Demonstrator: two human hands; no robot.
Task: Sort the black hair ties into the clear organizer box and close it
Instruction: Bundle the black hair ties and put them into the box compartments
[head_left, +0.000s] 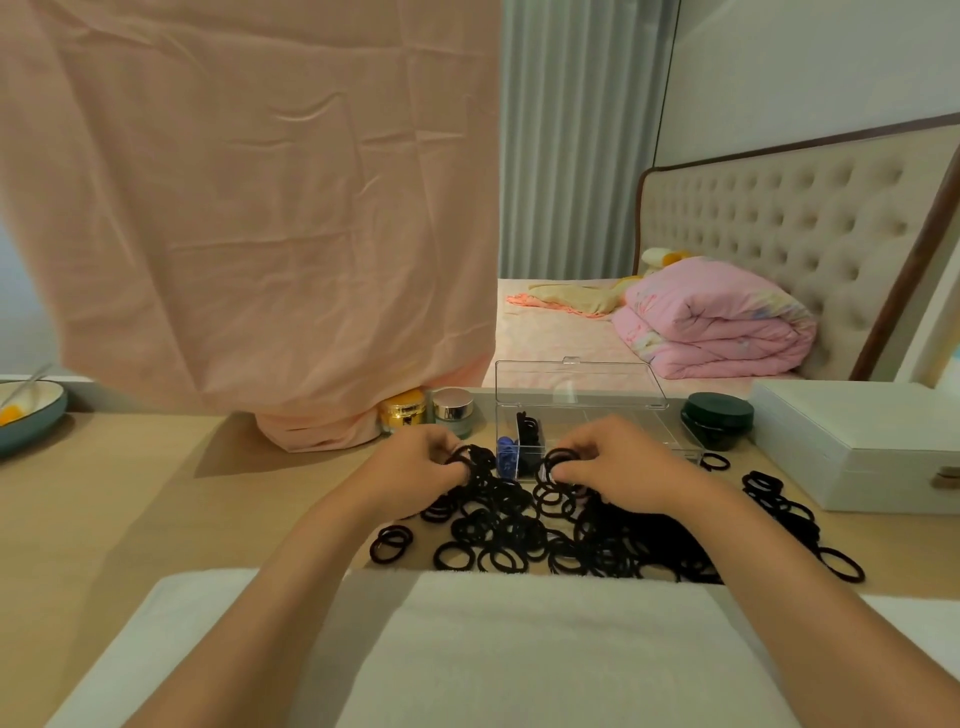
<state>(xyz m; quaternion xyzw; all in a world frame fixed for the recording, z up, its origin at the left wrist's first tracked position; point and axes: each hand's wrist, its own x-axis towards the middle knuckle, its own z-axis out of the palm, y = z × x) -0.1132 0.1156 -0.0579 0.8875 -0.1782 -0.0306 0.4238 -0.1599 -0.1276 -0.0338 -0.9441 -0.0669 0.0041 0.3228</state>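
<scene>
Towel (519, 649): white, folded, spread across the near edge under both forearms.
Cloth (249, 208): large pink sheet hanging at the left, its lower end bunched on the table.
Bed (561, 332): beyond the table, with a folded pink quilt (717, 322) against a tufted beige headboard (779, 218).
Table (130, 493): light wood, carrying everything below.
Case (857, 441): white, closed, at the right edge, just beside the outer ties.
Hair ties (519, 535): black loops heaped loosely on the table between the towel and the organizer box, with strays trailing right; a few already stand in one box compartment.
Organizer box (613, 426): clear, lid raised upright at the back, just behind the hands; a near-left compartment holds blue ties (506, 457), black ones sit next to it.
Left hand (415, 462): fingers curled round a bunch of black ties at the pile's far left.
Right hand (618, 467): apart from the left, pinching several ties in front of the box.
Bowl (31, 415): teal, far left, something orange inside.
Green jar (719, 418): dark, right of the box.
Gold jar (402, 413): touching the cloth.
Silver-lidded jar (453, 410): between gold jar and box.
</scene>
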